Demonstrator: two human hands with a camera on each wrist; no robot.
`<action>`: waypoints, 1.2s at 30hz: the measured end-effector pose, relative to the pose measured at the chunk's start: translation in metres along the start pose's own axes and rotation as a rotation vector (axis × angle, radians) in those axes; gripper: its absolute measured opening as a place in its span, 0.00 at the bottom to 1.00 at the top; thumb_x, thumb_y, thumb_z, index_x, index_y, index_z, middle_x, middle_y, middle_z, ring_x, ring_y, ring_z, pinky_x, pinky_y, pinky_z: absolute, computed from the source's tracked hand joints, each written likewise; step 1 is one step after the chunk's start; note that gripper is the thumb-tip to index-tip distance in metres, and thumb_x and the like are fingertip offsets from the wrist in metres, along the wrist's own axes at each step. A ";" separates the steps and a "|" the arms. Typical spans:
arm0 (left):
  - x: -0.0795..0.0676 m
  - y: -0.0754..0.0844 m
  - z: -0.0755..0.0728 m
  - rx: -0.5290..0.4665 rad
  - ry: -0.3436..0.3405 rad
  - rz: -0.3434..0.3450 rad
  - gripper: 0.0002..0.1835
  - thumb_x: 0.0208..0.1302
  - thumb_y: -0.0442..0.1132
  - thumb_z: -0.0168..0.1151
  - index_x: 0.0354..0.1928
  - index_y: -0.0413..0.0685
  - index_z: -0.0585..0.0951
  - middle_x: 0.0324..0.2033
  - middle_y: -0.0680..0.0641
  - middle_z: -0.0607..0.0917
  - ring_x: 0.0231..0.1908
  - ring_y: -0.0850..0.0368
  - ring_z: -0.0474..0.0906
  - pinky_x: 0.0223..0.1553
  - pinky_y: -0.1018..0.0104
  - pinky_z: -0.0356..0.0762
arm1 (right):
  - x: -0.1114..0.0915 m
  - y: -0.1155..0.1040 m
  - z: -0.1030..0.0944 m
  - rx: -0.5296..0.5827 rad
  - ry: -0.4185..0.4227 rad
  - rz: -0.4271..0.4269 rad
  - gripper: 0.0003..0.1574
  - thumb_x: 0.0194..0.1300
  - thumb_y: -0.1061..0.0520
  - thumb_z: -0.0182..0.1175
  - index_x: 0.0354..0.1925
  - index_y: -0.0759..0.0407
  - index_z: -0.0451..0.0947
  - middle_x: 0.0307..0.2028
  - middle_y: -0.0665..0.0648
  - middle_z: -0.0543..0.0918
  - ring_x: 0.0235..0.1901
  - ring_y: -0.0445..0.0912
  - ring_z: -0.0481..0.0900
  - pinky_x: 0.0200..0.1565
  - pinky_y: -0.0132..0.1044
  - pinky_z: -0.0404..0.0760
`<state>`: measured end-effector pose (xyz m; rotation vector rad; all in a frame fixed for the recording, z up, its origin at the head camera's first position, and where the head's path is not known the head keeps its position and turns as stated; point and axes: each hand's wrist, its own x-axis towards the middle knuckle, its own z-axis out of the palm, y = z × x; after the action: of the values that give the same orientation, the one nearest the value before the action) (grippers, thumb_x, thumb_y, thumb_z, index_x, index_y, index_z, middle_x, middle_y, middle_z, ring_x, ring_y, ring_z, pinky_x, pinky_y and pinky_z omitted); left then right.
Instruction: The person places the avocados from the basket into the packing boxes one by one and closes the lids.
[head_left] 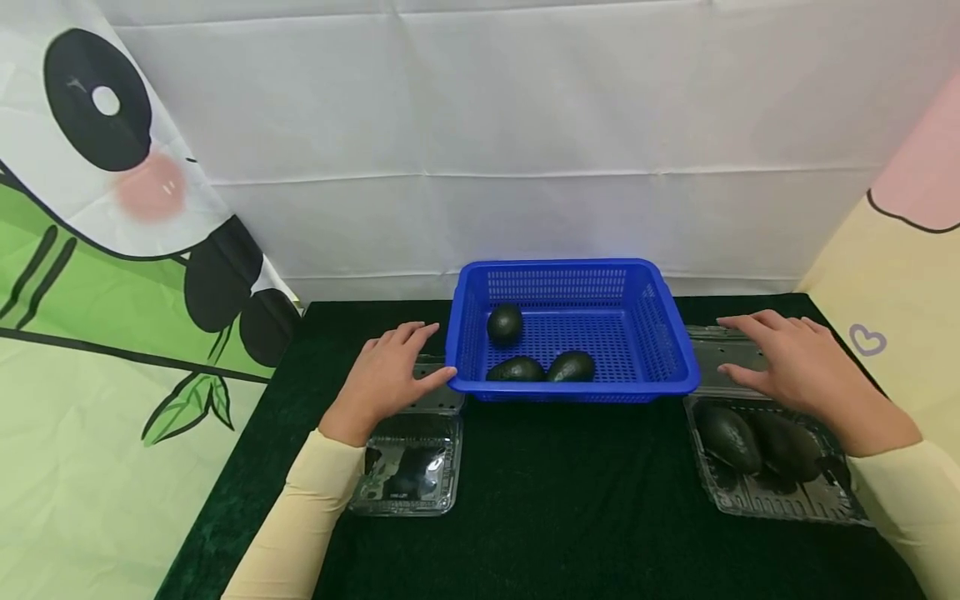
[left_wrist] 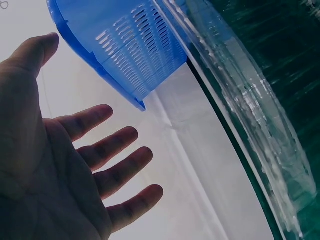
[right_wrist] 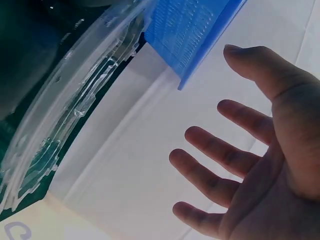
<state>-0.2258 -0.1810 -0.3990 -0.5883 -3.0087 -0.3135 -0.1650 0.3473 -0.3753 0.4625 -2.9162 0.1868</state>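
A blue plastic basket [head_left: 576,388] with slotted walls stands at the back of the table. Inside it are three dark avocados: one avocado [head_left: 506,324] at the left, with an avocado [head_left: 516,369] and another avocado [head_left: 572,367] along the front wall. My left hand [head_left: 384,375] hovers over the left clear clamshell box [head_left: 442,502], thumb tip right at the basket's left corner, fingers spread, holding nothing. Over the right clamshell box [head_left: 723,502], which has two avocados [head_left: 731,440] in it, my right hand [head_left: 798,362] is spread with nothing in it.
Both clamshell boxes have their lids folded back; the right lid [head_left: 720,360] lies beside the basket. Dark green cloth [head_left: 570,517] covers the table. White fabric [head_left: 525,125] hangs behind, with printed cartoon sheets at the left and right.
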 end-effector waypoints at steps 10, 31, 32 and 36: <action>0.000 0.000 0.002 0.003 0.008 0.003 0.48 0.66 0.75 0.53 0.77 0.52 0.67 0.74 0.39 0.68 0.72 0.37 0.64 0.69 0.33 0.60 | 0.035 -0.015 -0.009 0.014 -0.080 0.024 0.49 0.65 0.44 0.72 0.74 0.59 0.64 0.65 0.76 0.71 0.62 0.76 0.68 0.63 0.77 0.57; 0.001 0.003 0.000 0.019 0.011 0.019 0.49 0.66 0.76 0.51 0.78 0.51 0.66 0.74 0.38 0.67 0.72 0.36 0.64 0.69 0.32 0.60 | 0.095 -0.065 -0.006 0.074 -0.165 -0.077 0.48 0.68 0.45 0.69 0.78 0.54 0.61 0.70 0.72 0.67 0.69 0.74 0.63 0.68 0.75 0.52; 0.002 0.003 0.000 0.018 0.012 0.020 0.49 0.66 0.77 0.51 0.78 0.51 0.66 0.74 0.38 0.67 0.72 0.36 0.64 0.69 0.32 0.60 | 0.097 -0.067 -0.005 0.072 -0.166 -0.082 0.48 0.68 0.45 0.69 0.78 0.54 0.61 0.70 0.71 0.68 0.69 0.73 0.63 0.68 0.75 0.52; 0.002 0.004 0.000 0.021 0.010 0.022 0.49 0.66 0.77 0.51 0.78 0.51 0.66 0.74 0.38 0.67 0.72 0.36 0.64 0.69 0.32 0.60 | 0.102 -0.073 0.001 0.064 -0.173 -0.106 0.48 0.67 0.45 0.69 0.78 0.54 0.62 0.68 0.69 0.70 0.67 0.72 0.66 0.68 0.75 0.54</action>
<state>-0.2264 -0.1766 -0.3982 -0.6154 -2.9898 -0.2828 -0.2369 0.2479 -0.3490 0.6745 -3.0504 0.2371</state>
